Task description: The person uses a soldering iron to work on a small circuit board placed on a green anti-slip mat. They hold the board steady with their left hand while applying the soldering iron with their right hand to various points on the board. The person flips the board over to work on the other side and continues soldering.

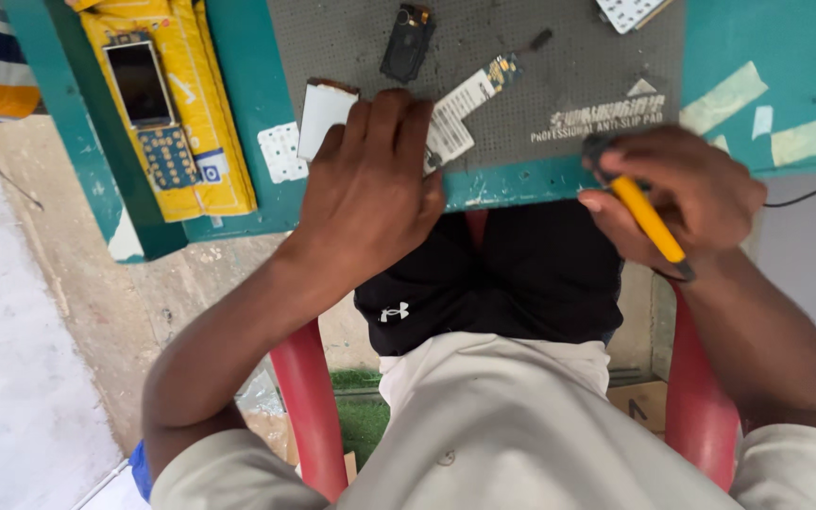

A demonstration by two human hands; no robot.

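Note:
My left hand lies palm down at the near edge of a grey anti-slip mat, its fingers pressing on a long white phone part with a gold-coloured end. A white flat piece sits just left of the fingers. My right hand is closed around a yellow-handled tool near the mat's right corner, its dark tip toward the mat. A small black phone part lies farther up the mat.
A teal table with strips of tape carries the mat. At left a stripped keypad phone lies on a yellow padded envelope. A white keypad sheet sits at the top. Red chair arms flank my lap.

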